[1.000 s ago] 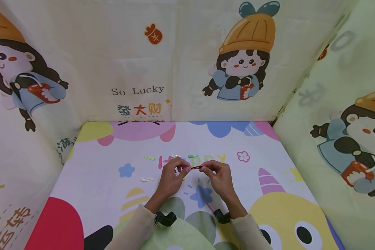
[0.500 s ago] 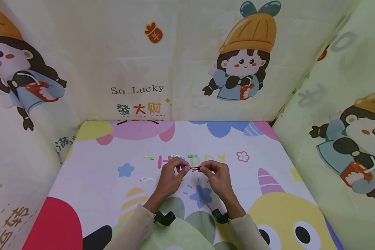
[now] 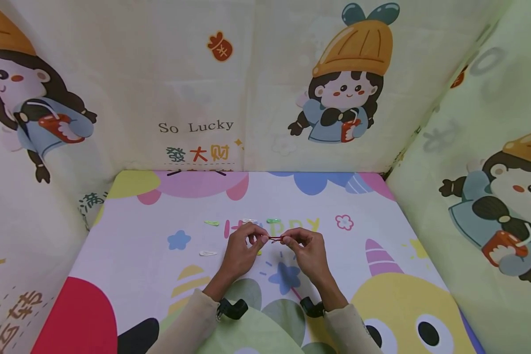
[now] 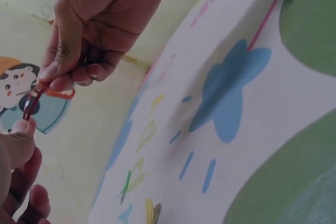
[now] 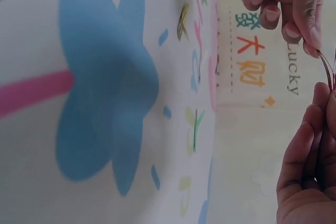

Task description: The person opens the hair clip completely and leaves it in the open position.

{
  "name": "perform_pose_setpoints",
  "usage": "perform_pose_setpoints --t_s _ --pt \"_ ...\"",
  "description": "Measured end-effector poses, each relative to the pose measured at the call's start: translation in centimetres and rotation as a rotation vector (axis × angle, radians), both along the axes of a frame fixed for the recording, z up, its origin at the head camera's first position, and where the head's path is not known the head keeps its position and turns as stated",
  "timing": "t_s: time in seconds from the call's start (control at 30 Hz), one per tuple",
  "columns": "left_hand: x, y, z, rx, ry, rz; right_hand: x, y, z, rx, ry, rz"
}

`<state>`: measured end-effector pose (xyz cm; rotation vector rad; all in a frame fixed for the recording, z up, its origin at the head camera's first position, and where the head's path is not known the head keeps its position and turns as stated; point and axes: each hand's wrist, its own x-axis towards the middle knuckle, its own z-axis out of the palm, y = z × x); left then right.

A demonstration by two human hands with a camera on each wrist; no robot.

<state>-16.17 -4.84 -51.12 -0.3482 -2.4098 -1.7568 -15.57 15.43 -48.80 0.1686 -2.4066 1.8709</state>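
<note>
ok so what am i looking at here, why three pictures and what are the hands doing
It is one moment seen by three cameras. The big picture comes from a camera on the person's head, looking down at a table under a cartoon-print cloth. The other two come from small cameras strapped to each wrist, so they show the same work close up and tilted. The left hand and the right hand each pinch one end of a small red hair clip, held just above the cloth. Its two prongs look slightly parted in the wrist views. More clips lie on the cloth: a white one to the left, and green ones beyond the hands.
</note>
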Motion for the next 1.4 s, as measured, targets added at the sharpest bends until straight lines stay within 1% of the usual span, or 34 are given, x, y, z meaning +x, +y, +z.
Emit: perform_pose_setpoints --t_s 0.23,0.4,0.63,0.7,0.83,1.0,1.2,1.27,1.4 --pt "0.1 0.1 0.1 -0.022 -0.01 0.012 0.1 0.1 -0.1 0.005 -0.017 -0.014" --pt "0.2 0.2 0.2 -0.031 -0.01 0.019 0.1 0.3 -0.2 0.001 -0.01 -0.024" --pt "0.1 0.3 0.0 -0.027 0.024 0.025 0.1 0.4 -0.3 -0.015 0.004 -0.029" --pt "0.1 0.4 -0.1 -0.04 0.033 0.036 0.1 0.5 -0.3 -0.023 -0.001 -0.03" --pt "0.2 0.5 0.1 -0.07 0.064 0.056 0.1 0.6 -0.4 -0.054 -0.015 -0.028" --pt "0.5 0.7 0.2 -0.114 0.129 0.078 0.1 0.9 -0.4 -0.092 -0.032 -0.017" --pt "0.5 0.9 0.0 -0.184 0.209 0.117 0.2 1.0 -0.2 -0.099 -0.049 -0.008" --pt "0.5 0.9 -0.1 -0.196 0.223 0.126 0.3 1.0 -0.2 -0.101 -0.055 -0.003" --pt "0.5 1.0 0.0 -0.205 0.223 0.137 0.2 1.1 -0.1 -0.108 -0.073 0.004"
